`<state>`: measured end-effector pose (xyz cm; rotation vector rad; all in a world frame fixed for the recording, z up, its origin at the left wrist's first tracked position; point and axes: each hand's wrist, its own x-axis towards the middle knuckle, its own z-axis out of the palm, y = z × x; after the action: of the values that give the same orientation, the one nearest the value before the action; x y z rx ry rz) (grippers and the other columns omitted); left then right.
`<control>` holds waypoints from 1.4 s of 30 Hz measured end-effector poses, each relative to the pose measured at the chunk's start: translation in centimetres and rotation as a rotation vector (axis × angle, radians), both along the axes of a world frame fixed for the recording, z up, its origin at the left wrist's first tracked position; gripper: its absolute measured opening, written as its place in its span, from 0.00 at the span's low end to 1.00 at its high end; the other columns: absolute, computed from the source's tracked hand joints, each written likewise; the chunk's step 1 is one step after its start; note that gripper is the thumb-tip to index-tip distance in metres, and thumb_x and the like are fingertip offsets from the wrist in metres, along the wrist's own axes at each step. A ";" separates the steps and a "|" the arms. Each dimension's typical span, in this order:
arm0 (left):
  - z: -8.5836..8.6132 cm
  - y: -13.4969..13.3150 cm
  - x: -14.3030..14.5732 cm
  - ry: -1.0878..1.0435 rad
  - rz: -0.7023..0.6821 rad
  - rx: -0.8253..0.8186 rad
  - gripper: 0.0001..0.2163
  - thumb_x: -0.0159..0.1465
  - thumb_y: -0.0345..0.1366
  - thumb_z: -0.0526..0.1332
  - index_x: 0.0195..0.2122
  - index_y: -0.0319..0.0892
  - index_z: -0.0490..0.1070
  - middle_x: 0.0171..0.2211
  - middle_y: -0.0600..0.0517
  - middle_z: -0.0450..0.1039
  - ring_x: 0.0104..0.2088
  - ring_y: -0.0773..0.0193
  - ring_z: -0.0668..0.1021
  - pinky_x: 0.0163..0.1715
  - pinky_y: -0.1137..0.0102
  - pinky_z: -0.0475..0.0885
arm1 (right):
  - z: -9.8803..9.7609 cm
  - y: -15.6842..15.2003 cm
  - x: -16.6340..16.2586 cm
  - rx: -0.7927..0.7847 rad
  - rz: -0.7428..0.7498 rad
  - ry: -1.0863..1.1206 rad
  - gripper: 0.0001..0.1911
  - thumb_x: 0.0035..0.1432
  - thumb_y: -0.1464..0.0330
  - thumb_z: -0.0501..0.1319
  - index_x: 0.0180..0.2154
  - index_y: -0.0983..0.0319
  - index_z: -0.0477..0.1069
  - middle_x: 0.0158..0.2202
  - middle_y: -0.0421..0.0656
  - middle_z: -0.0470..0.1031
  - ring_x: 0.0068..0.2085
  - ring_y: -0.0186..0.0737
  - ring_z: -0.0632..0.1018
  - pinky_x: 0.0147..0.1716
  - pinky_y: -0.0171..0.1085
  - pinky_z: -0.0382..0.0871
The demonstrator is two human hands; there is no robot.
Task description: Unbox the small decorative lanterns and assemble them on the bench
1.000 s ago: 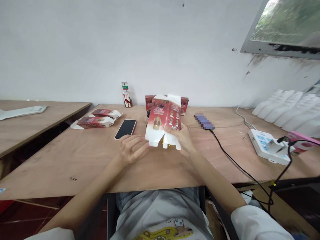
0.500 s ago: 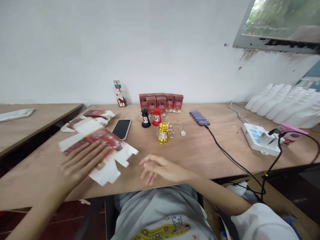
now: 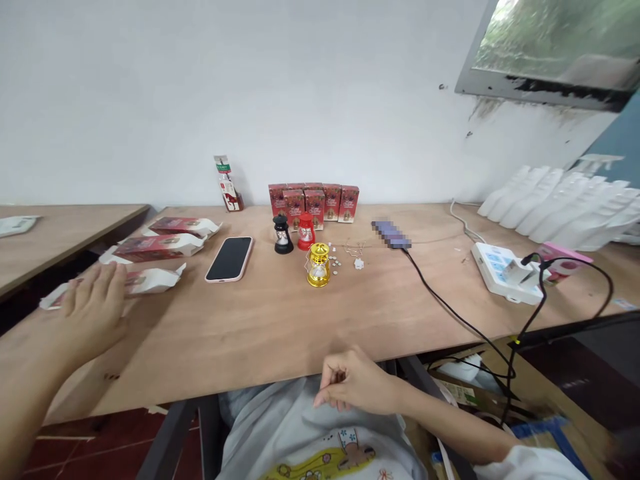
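Note:
My left hand (image 3: 93, 308) lies flat, fingers stretched out, on a flattened red and white carton (image 3: 145, 281) at the left end of the table (image 3: 280, 327). Two more flattened cartons (image 3: 160, 247) lie just behind it. My right hand (image 3: 353, 385) hangs below the table's front edge over my lap, its fingers loosely curled, with nothing visible in them. Three small toy lanterns stand mid-table: a gold lantern (image 3: 318, 265), a red lantern (image 3: 305, 233) and a black lantern (image 3: 283, 235).
A phone (image 3: 229, 259) lies face up left of the lanterns. Several red boxes (image 3: 313, 199) line the wall, a bottle (image 3: 226, 184) beside them. Small loose parts (image 3: 346, 256), a blurred device (image 3: 391, 235) with a black cable, and a power strip (image 3: 501, 281) lie to the right.
My left hand carried the carton from mid-table to the left and set it down beside the other flat cartons. My right hand dropped from the table to my lap. The view shifted.

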<state>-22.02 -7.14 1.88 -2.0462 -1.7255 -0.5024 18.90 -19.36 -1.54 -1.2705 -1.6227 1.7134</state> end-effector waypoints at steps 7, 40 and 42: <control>3.4 -6.3 9.1 0.026 -0.466 0.094 0.31 0.64 0.33 0.53 0.67 0.49 0.42 0.63 0.46 0.57 0.61 0.51 0.63 0.59 0.54 0.61 | -2.8 -0.9 -0.4 -0.058 0.339 -0.053 0.13 0.56 0.65 0.59 0.22 0.62 0.66 0.18 0.35 0.67 0.21 0.31 0.71 0.29 0.33 0.67; -4.0 -7.6 19.9 0.151 -0.859 -0.174 0.26 0.65 0.52 0.51 0.57 0.40 0.65 0.59 0.44 0.66 0.59 0.56 0.68 0.60 0.60 0.58 | -2.9 0.5 1.2 1.545 -0.067 -0.416 0.05 0.59 0.73 0.60 0.36 0.63 0.75 0.35 0.45 0.81 0.41 0.39 0.79 0.43 0.40 0.77; -4.0 -7.6 19.9 0.138 -0.865 -0.189 0.25 0.65 0.51 0.52 0.57 0.40 0.65 0.59 0.44 0.66 0.59 0.55 0.68 0.60 0.60 0.58 | -2.7 0.4 1.0 1.522 -0.086 -0.409 0.05 0.59 0.73 0.60 0.36 0.63 0.74 0.36 0.44 0.81 0.41 0.39 0.78 0.45 0.42 0.76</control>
<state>-2.13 -14.75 -2.09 -2.8395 -0.7562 -0.4286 19.90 -18.97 -4.19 -0.7764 -2.1965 -0.1494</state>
